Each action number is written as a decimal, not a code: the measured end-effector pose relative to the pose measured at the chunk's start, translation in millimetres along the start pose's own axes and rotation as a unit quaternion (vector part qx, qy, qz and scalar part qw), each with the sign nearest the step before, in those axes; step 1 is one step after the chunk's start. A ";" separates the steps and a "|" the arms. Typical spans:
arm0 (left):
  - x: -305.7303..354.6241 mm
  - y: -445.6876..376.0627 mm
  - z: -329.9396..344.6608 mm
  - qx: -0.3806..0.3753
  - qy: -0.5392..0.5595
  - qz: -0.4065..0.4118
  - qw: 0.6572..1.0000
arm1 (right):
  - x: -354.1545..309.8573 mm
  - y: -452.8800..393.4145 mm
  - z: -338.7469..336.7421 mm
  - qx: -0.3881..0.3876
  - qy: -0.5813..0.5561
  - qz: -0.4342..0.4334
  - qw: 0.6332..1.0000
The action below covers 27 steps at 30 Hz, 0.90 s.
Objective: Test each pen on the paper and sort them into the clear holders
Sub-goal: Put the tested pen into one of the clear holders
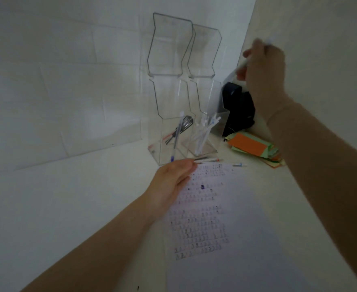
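Above the holders [186, 114], right hand [264, 66] gripping a pen [239, 68]; left hand [173, 178] flat on paper [211, 207].

An office or study corner: white desk [68, 207] against white walls, clear holders [173, 131] with pens, scribbled paper [205, 218], coloured notes [255, 147].

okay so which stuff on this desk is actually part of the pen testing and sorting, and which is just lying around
Part of the job:
- pen gripped in the right hand
- paper with test marks, left hand resting on it
- left clear holder and right clear holder, both holding pens
- loose pens at the paper's top edge

Just lying about:
- coloured paper stack
- black device in the corner
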State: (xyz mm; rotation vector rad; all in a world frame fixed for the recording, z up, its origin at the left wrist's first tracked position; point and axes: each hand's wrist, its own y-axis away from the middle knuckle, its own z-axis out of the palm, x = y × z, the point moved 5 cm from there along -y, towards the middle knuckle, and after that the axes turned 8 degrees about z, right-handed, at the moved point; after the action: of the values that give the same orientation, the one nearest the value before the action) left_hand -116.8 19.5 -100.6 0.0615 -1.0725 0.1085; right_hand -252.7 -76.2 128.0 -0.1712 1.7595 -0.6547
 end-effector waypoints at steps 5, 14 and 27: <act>-2.7 -5.6 -10.7 0.070 0.169 -0.057 0.981 | 28.3 -8.4 46.1 -0.079 0.211 -0.092 0.970; -3.5 -6.6 -13.8 0.079 0.200 -0.075 0.974 | 77.2 25.2 66.2 -0.183 0.333 -0.093 0.920; -3.5 -7.8 -14.0 0.081 0.220 -0.084 0.968 | 184.6 85.3 47.9 -0.293 0.482 -0.080 0.822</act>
State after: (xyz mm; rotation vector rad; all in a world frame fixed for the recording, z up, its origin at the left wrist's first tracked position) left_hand -105.3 13.0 -110.4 0.2634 -0.6087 0.0518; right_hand -244.6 -102.9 -79.0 -0.4722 2.9407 -0.2751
